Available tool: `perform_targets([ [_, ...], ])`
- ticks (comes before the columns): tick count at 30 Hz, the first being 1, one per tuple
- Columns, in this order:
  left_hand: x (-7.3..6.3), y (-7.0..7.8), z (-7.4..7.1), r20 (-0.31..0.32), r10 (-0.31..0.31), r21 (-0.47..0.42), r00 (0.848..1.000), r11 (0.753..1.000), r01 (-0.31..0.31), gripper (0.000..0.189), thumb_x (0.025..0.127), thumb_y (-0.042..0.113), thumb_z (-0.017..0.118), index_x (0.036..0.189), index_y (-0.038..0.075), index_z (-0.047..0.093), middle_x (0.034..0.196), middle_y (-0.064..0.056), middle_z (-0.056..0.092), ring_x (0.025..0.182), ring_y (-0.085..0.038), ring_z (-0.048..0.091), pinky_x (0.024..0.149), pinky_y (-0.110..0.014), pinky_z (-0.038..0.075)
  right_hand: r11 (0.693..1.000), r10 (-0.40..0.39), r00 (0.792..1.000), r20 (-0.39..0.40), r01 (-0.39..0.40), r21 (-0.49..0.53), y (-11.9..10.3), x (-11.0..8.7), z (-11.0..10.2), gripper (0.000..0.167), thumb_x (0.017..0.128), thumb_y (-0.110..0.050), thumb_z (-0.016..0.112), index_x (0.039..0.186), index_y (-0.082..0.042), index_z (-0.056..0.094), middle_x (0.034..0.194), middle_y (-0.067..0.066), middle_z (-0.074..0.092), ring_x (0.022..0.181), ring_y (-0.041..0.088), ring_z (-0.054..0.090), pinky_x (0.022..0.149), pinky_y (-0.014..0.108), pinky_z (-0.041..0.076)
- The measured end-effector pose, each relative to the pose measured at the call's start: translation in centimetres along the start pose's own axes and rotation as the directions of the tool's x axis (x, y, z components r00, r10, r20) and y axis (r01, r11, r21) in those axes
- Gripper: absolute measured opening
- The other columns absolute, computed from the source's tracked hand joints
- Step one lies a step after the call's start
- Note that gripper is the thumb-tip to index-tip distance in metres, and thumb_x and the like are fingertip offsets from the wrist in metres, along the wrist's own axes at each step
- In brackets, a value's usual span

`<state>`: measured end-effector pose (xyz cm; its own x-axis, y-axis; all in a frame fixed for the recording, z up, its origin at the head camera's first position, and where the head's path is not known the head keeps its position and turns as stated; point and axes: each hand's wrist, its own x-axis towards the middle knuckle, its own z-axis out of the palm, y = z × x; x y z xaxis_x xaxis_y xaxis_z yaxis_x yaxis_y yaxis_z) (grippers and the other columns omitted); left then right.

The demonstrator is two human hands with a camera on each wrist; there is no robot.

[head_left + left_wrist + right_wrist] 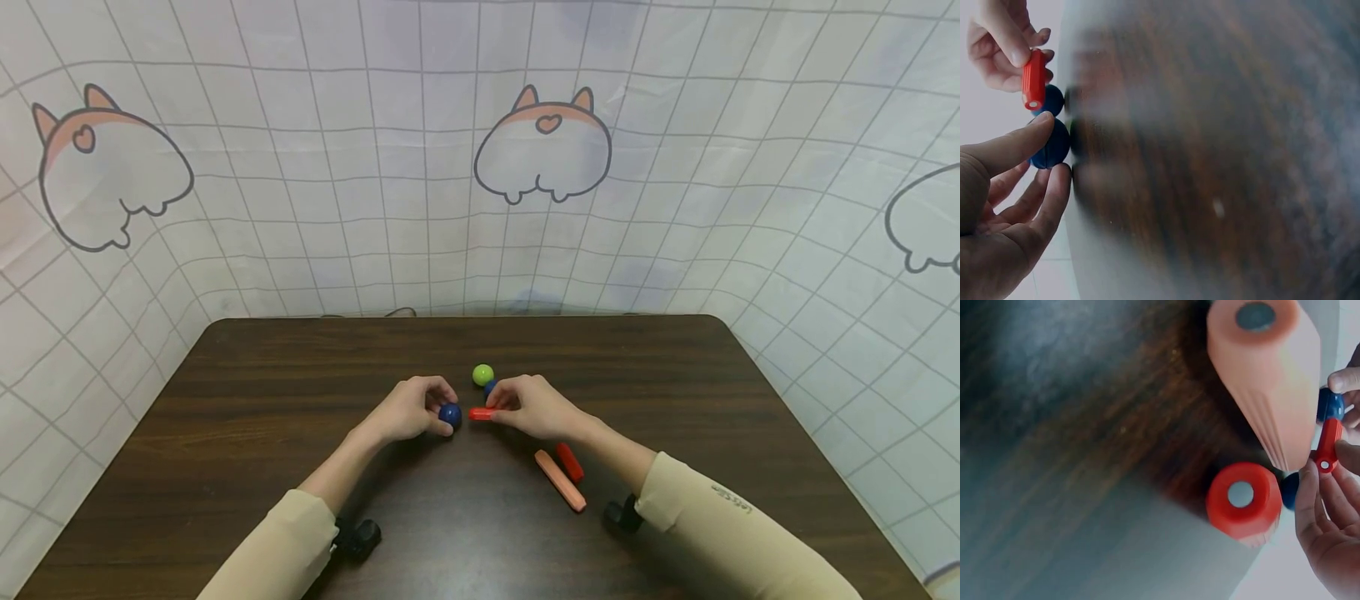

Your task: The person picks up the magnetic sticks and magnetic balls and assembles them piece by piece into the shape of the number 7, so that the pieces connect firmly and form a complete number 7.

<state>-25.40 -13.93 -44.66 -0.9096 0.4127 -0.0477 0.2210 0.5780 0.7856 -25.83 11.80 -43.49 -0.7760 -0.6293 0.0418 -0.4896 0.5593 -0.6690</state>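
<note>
My left hand (411,407) pinches a dark blue ball (450,415) between thumb and fingers, just above or on the table. Facing it, my right hand (536,407) holds a short red rod (481,413) by thumb and fingertips, its free end pointing left at the ball. In the left wrist view that red rod (1033,81) shows a pale round spot on its end. A second blue ball (491,389) is partly hidden behind the right hand. Touching or close to it is a lime green ball (483,375).
Nearer me, below the right forearm, lie a longer peach rod (560,481) and another red rod (570,462). In the right wrist view the peach rod (1266,381) has a grey disc in its end. The dark wooden table (262,400) meets a white gridded curtain (360,250).
</note>
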Motion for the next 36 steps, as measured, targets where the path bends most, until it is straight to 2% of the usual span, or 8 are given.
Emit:
perform_targets([
  [16,-0.2,0.4,0.2,0.015,0.022,0.0,1.0,1.0,-0.022,0.037,0.076,0.002,0.09,0.105,0.007,0.067,0.094,-0.003,0.065,0.086,-0.018,0.06,0.076,-0.035,0.051,1.0,-0.011,1.0,-0.019,0.01,-0.021,-0.2,0.3,0.8,0.008,0.094,-0.009,0.076,0.102,-0.008,0.073,0.088,-0.006,0.07,0.082,0.009,0.065,0.074,0.029,0.053],
  [19,-0.2,0.5,0.1,0.026,0.023,0.008,0.999,1.0,-0.023,0.037,0.079,0.005,0.09,0.11,0.006,0.068,0.097,-0.003,0.065,0.087,-0.018,0.06,0.077,-0.034,0.051,1.0,0.0,1.0,-0.02,0.0,-0.012,-0.2,0.3,0.7,0.009,0.093,-0.009,0.077,0.101,-0.009,0.073,0.086,-0.007,0.069,0.079,0.009,0.064,0.072,0.028,0.053],
  [25,-0.3,0.5,0.0,0.038,0.017,0.022,0.999,1.0,-0.018,0.029,0.088,0.015,0.084,0.113,0.007,0.074,0.102,-0.002,0.068,0.085,-0.017,0.06,0.07,-0.033,0.051,1.0,-0.008,1.0,-0.019,0.009,0.011,-0.1,0.2,0.5,0.009,0.093,-0.009,0.077,0.1,-0.008,0.073,0.086,-0.006,0.069,0.079,0.009,0.064,0.072,0.027,0.053],
  [36,-0.2,0.2,-0.2,0.026,0.021,-0.001,0.999,1.0,-0.021,0.025,0.085,0.012,0.086,0.107,0.009,0.075,0.1,-0.001,0.069,0.084,-0.015,0.064,0.071,-0.032,0.053,0.999,0.012,0.997,-0.083,-0.009,0.033,0.2,-0.1,-0.9,0.007,0.095,-0.01,0.074,0.1,-0.006,0.071,0.087,-0.002,0.068,0.079,0.012,0.064,0.072,0.029,0.054],
])
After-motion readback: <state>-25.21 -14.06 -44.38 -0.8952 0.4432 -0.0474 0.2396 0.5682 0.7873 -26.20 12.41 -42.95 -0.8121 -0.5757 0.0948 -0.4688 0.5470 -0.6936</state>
